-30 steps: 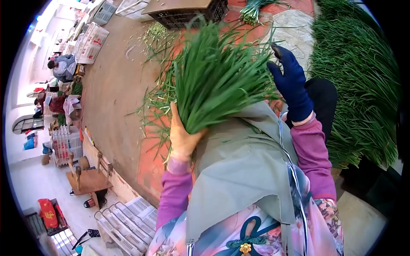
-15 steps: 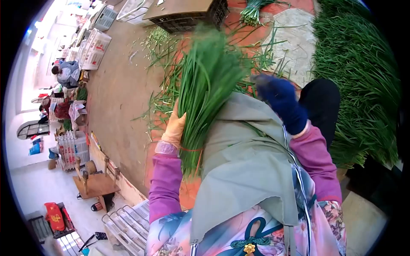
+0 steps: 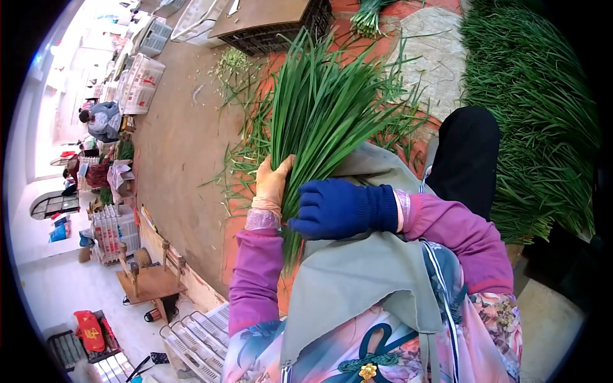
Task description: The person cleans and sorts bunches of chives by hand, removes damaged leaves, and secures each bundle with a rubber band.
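My left hand, in a tan rubber glove, is closed round a thick bundle of garlic chives. The long green leaves fan out away from me, and the stalk ends point back toward my lap. In a dark blue knitted glove, my right hand lies across the lower stalks with its fingers curled over them. The band on the bundle is hidden behind this hand. A grey-green apron covers my lap beneath the bundle.
A large heap of chives lies to the right, beyond my knee. Loose leaves litter the red ground ahead. A smaller bunch and a dark crate with a board are at the top. Another person is far left, near white baskets.
My right hand has moved left from beside my knee onto the lower stalks. The blurred leaves have come to rest and spread wider. My left hand keeps its hold.
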### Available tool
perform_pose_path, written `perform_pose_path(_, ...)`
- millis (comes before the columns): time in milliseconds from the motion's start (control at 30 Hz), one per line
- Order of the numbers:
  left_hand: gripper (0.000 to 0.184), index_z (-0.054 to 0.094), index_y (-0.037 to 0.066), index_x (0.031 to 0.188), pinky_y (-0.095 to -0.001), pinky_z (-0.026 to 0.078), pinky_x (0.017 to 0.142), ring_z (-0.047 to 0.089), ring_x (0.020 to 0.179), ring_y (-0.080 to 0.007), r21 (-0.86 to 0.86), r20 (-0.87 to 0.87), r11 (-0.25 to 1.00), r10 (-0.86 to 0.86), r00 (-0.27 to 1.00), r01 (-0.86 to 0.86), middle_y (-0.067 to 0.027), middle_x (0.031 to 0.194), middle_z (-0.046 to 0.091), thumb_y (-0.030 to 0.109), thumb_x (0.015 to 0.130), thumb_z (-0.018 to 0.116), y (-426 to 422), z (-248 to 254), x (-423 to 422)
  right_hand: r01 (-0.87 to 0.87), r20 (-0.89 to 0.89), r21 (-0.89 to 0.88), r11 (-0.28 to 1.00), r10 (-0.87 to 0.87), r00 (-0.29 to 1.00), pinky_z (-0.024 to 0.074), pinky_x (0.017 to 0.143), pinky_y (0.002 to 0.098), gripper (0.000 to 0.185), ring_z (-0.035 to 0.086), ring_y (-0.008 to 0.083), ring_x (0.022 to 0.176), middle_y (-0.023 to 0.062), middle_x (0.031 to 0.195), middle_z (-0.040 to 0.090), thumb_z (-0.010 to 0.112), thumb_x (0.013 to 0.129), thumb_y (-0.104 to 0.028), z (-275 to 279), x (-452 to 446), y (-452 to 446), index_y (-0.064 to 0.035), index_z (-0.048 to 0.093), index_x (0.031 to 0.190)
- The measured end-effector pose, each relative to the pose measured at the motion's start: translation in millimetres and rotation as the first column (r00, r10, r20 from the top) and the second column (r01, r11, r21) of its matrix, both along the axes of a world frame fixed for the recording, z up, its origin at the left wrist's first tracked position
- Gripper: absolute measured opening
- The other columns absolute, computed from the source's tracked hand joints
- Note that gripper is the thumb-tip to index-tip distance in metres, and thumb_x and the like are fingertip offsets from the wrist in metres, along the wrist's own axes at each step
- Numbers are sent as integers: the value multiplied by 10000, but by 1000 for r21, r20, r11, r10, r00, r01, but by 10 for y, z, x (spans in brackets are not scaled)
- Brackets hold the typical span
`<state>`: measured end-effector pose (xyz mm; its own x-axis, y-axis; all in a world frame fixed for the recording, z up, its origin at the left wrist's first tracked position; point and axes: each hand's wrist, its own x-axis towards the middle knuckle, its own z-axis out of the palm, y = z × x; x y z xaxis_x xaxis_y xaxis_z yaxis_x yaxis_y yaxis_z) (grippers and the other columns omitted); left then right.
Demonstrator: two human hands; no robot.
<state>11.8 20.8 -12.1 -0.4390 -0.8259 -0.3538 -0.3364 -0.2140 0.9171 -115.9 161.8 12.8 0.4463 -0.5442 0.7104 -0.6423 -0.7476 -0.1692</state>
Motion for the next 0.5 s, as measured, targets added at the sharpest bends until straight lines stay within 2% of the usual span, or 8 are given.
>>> perform_pose_path(67, 388, 514, -51, 1121, -256, 471, 741, 580, 824, -152, 26, 11, 999, 39, 999, -39, -100, 971, 615, 117, 798, 650, 38, 23, 0, 88, -115, 34, 996, -83, 990, 414, 898, 439, 336, 536, 209, 762, 25, 756, 520, 569, 716, -232, -45, 40, -21, -94, 553, 1022)
perform_pose_path(100, 394, 511, -54, 1124, -251, 468, 747, 579, 831, -152, 55, 25, 996, 75, 997, -77, -105, 970, 613, 117, 797, 650, 71, 84, -21, 89, -116, 30, 996, -85, 990, 414, 898, 439, 336, 536, 209, 762, 25, 756, 520, 569, 716, -232, -53, 24, -56, -94, 553, 1022)
perform_pose_path(167, 386, 509, -62, 1121, -246, 465, 754, 577, 832, -152, 164, 92, 981, 90, 992, -104, -101, 967, 609, 100, 799, 644, 93, 144, -11, 274, -42, -5, 962, -274, 961, 363, 926, 505, 358, 526, 219, 824, 40, 803, 520, 564, 716, -230, -146, -37, -168, -92, 549, 1046)
perform_pose_path(233, 374, 512, -65, 1111, -236, 463, 744, 572, 824, -141, 112, -204, 993, 66, 977, -44, -92, 959, 606, 85, 796, 645, 102, 65, 26, 402, -8, 7, 916, -402, 916, 321, 942, 557, 377, 516, 228, 876, 55, 843, 516, 559, 716, -234, -312, -87, -285, -90, 545, 1064)
perform_pose_path(300, 345, 524, -57, 1096, -244, 464, 745, 571, 823, -143, 87, -172, 992, 101, 980, -87, -81, 964, 605, 71, 797, 638, 140, 101, 41, 567, -246, 32, 823, -543, 803, 355, 895, 524, 333, 524, 226, 839, 48, 800, 510, 542, 725, -222, -471, -79, -346, -78, 548, 1025)
perform_pose_path(333, 337, 528, -54, 1092, -250, 465, 749, 572, 828, -145, 79, -137, 988, 143, 980, -133, -80, 968, 606, 71, 798, 635, 137, 86, 67, 529, -302, 108, 842, -479, 824, 408, 766, 435, 268, 525, 217, 752, 37, 745, 503, 524, 727, -192, -484, -99, -310, -68, 554, 963)
perform_pose_path(433, 321, 538, -43, 1078, -269, 469, 755, 579, 829, -153, 71, -49, 968, 246, 968, -242, -76, 969, 611, 83, 799, 632, 178, 108, 112, 392, -265, 275, 878, -323, 908, 397, 638, 362, 215, 515, 204, 675, 31, 697, 491, 514, 718, -159, -443, -129, -219, -62, 557, 905)
perform_pose_path(500, 324, 540, -35, 1073, -270, 470, 750, 581, 821, -153, 129, -81, 943, 319, 944, -308, -73, 956, 615, 97, 795, 639, 176, 96, 166, 401, -289, 243, 883, -329, 899, 390, 612, 354, 213, 510, 202, 656, 32, 693, 492, 516, 712, -157, -396, -70, -116, -57, 558, 896)
